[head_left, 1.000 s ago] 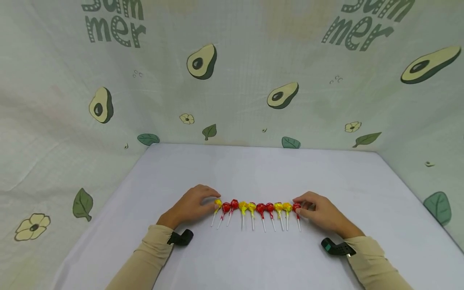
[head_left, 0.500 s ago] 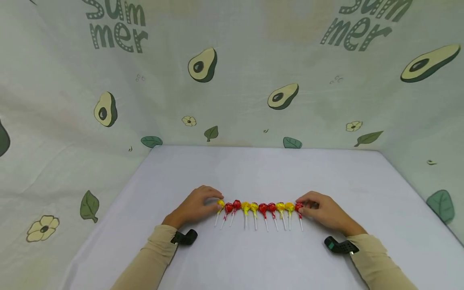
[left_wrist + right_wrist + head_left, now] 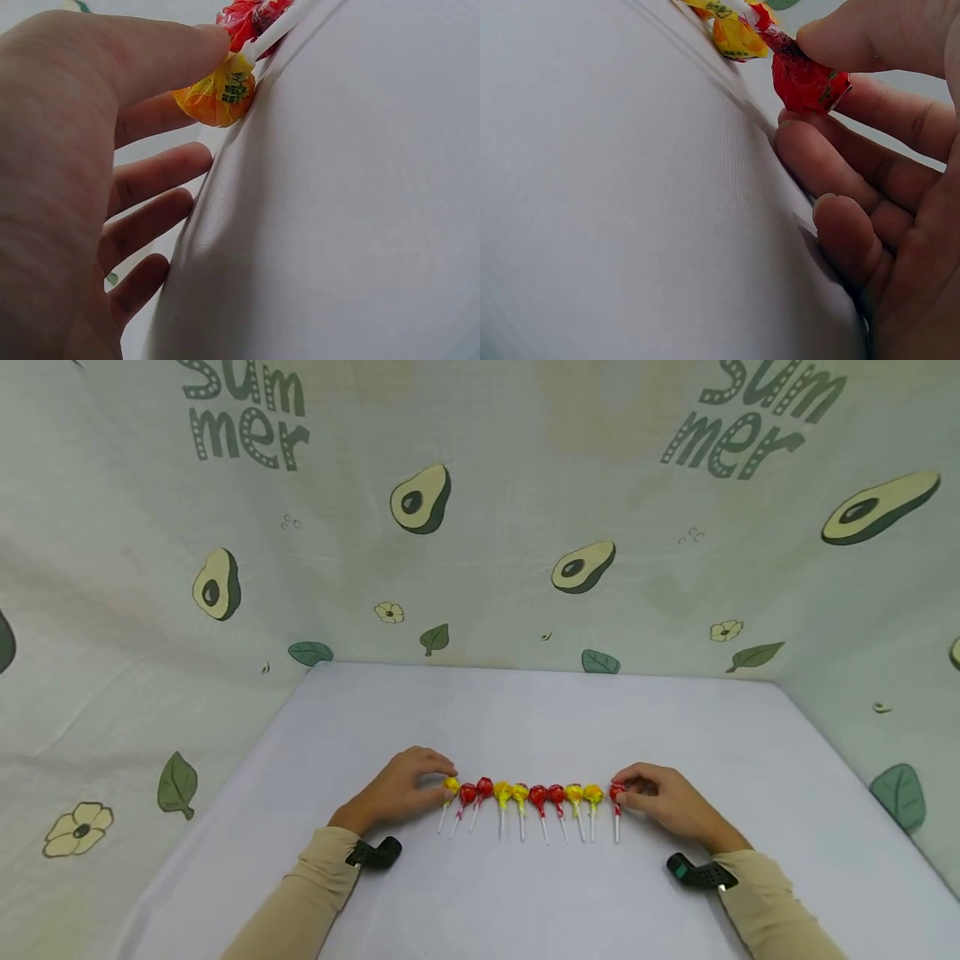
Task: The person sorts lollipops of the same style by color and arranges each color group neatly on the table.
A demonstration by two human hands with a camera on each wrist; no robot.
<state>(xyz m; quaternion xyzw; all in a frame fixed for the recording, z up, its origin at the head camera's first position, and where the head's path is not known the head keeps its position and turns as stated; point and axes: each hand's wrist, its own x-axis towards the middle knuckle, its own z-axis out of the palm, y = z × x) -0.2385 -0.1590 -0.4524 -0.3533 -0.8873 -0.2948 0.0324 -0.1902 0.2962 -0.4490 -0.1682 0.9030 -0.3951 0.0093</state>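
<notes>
Several red and yellow wrapped lollipops lie side by side in a row on the white table (image 3: pixel 480 902), sticks toward me. At the row's left end my left hand (image 3: pixel 401 787) pinches a yellow lollipop (image 3: pixel 222 97) by its head between thumb and forefinger, the other fingers spread against the cloth. A red lollipop (image 3: pixel 251 21) lies right beyond it. On the right, my right hand (image 3: pixel 671 797) pinches a red lollipop (image 3: pixel 806 81) between thumb and fingers. A small gap separates it from the neighbouring yellow lollipop (image 3: pixel 592 795).
A pale cloth backdrop (image 3: pixel 495 610) printed with avocados, leaves and flowers rises behind and beside the table. Black straps with small cameras sit on the left wrist (image 3: pixel 373 853) and the right wrist (image 3: pixel 701 872).
The right hand has shifted its red lollipop slightly right, away from the yellow one beside it, and its stick now points straighter toward me. The left hand keeps its pinch at the left end.
</notes>
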